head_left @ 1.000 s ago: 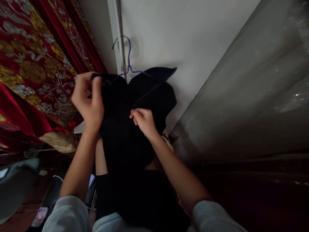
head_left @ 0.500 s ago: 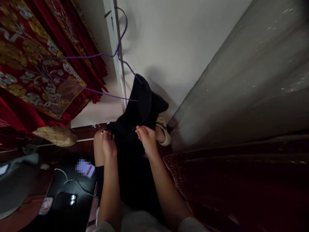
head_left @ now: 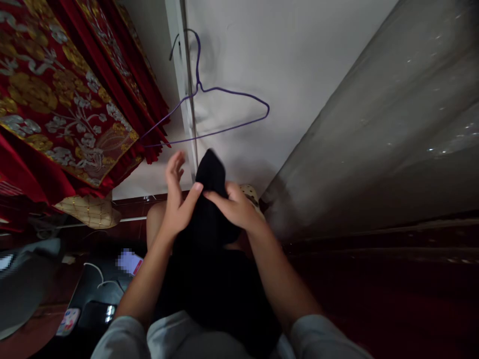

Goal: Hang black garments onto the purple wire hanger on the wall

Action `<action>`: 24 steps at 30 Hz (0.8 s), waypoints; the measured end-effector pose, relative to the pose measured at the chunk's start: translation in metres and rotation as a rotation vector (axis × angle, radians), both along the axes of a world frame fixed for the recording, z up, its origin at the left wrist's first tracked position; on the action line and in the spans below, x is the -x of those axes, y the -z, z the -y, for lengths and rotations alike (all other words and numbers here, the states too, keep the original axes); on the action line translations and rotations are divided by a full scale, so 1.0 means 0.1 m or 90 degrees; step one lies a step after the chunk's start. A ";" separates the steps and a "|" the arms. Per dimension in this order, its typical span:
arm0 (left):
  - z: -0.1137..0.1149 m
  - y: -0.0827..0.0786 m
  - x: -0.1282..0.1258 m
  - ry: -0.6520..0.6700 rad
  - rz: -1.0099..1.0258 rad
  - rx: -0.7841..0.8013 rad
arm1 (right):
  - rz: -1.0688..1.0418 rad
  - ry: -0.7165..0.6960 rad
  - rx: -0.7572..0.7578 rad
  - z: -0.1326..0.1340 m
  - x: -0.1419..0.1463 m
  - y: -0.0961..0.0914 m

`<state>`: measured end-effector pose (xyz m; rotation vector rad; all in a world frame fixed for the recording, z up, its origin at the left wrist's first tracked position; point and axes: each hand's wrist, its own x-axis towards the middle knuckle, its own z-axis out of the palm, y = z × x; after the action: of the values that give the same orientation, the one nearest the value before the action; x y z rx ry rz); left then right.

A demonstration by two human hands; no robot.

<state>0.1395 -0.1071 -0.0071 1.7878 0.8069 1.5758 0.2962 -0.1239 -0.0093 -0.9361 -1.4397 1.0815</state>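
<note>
A piece of black cloth (head_left: 210,172), perhaps a garment, is bunched above my lap. Its upper end is folded to a blunt point. My right hand (head_left: 239,208) grips its right side with the thumb lying across the front. On the other side, my left hand (head_left: 178,197) has its fingers stretched up and apart, and its thumb tip is at the cloth's left edge. Just above hangs a purple wire hanger (head_left: 198,65) with nothing on its right arm; its left end lies against the red cloth. Where the black cloth ends against my dark clothing is hard to see.
Red embroidered fabric (head_left: 71,94) hangs at the left. Greyish sheer fabric (head_left: 359,149) slopes down on the right beside a white wall (head_left: 284,45). At lower left a black surface (head_left: 84,286) holds phones and a white cable (head_left: 98,271). A cream clog (head_left: 250,193) shows behind my right hand.
The black cloth has come off the hanger and is now gathered lower, between my hands. The hanger has swung to the right. My left hand has opened and risen.
</note>
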 end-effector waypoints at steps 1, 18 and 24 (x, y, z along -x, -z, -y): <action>-0.09 0.03 0.09 0.061 -0.030 0.041 | 0.010 -0.006 -0.015 -0.11 -0.08 -0.09; -0.33 -0.27 1.25 -0.007 -0.874 0.142 | 0.326 0.302 -0.113 -1.49 -0.57 -0.13; -0.58 -0.39 1.39 -0.209 -0.830 -0.052 | 0.268 0.348 -0.135 -1.25 -1.02 -0.26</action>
<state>0.0007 -0.0490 0.0321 2.7882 1.6479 0.3795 0.3981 0.0010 0.0169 -1.3503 -1.4673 0.3313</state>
